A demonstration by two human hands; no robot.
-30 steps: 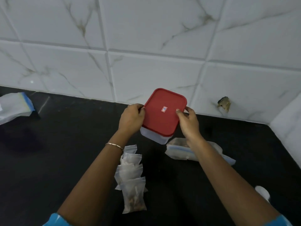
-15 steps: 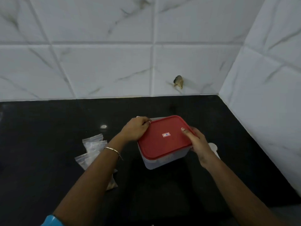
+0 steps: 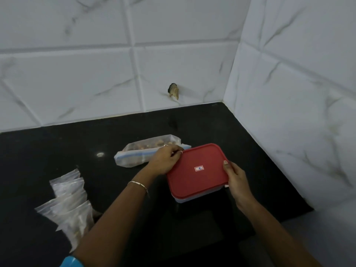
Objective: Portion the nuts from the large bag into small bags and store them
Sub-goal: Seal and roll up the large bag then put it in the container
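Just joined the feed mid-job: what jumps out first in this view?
The red-lidded container, right of centre, stands out most, with the left hand and the right hand gripping its edges. Behind the left hand lies the large bag of nuts; the small bags are piled on the black counter at lower left.
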